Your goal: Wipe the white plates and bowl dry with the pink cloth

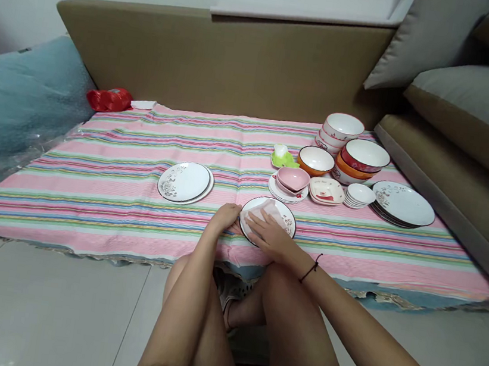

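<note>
A white plate with a dark rim and a brown floral print (289, 220) is near the front of the striped cloth, in front of my knees. At its left edge, my left hand (225, 218) grips the rim, fingers partly hidden under it. A pale pink wiping cloth (272, 206) is spread over the plate's middle. My right hand (267, 232) lies flat on this cloth with its fingers stretched apart, pressing it against the plate. Two stacked plates (187, 181) sit to the left, the top one with the same floral print.
Pink heart-shaped bowls (293, 178) rest on small plates behind my hands. Rightward are a square dish (327, 191), small white bowls (361, 194), dark-rimmed plates (404, 204) and stacked larger bowls (366, 154). A green leaf-shaped dish (284, 160) and a red package (109, 99) lie farther back.
</note>
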`<state>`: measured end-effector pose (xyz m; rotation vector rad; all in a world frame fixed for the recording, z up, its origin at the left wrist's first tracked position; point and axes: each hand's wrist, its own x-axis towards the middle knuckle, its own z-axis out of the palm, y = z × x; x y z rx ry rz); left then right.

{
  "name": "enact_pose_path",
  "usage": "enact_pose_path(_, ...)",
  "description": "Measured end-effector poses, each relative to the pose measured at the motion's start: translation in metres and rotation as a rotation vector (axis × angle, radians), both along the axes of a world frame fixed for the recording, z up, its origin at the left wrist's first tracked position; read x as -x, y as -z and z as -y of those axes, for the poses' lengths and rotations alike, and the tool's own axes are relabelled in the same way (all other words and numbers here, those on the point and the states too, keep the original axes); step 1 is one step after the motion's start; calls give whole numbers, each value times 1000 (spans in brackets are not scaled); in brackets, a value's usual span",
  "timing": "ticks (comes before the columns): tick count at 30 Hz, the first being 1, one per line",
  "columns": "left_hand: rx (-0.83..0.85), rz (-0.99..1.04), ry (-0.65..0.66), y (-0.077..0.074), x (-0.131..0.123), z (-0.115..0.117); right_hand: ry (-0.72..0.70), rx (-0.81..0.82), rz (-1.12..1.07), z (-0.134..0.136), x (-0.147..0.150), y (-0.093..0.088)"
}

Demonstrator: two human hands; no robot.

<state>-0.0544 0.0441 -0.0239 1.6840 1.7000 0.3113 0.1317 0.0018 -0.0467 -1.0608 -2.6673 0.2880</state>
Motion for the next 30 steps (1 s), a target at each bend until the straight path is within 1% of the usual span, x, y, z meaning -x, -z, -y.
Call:
enact_pose_path(2, 41, 8, -32, 0, -2, 0, -91, 46, -23, 13, -11, -8)
enact_pose_path(4, 57, 0, -64, 0, -4, 0, -112, 79, -21, 27, -26, -15)
enact_pose_path(6, 40, -18, -72, 1, -5, 0, -73, 81, 9, 38, -42, -18)
enact_pose_path(9, 17, -30, -63, 2, -6, 0, 23, 45, 90, 47, -64, -14)
enact_pose_path(11, 9, -35, -52, 2, -5, 0, 79, 14, 140, 46, -72, -9)
enact_pose_path(13, 7, -37, -44, 2, -5, 0, 128, -14, 166, 40, -74, -4)
enact_pose_path(16, 0, -41, -41, 2, -5, 1, 223, -24, 188, 24, -65, 1)
enact_pose_path(18, -8, -44, -43, 1, -5, 1, 277, -5, 192, 9, -53, 3)
enact_pose_path(20, -13, -50, -44, 2, -6, 1, 293, 16, 176, -6, -38, 5)
enact_pose_path(23, -8, -63, -53, 4, -6, 0, 279, 17, 126, -23, -13, 9)
enact_pose_path(25, 23, -53, -61, 6, -5, 0, 265, 12, 93, -27, 1, 11)
enact_pose_path(27, 66, -33, -63, 7, -4, 0, 219, 13, 62, -25, 8, 13)
enact_pose_path(30, 84, -42, -51, 8, -2, 0, 65, 24, 25, -12, 5, 10)
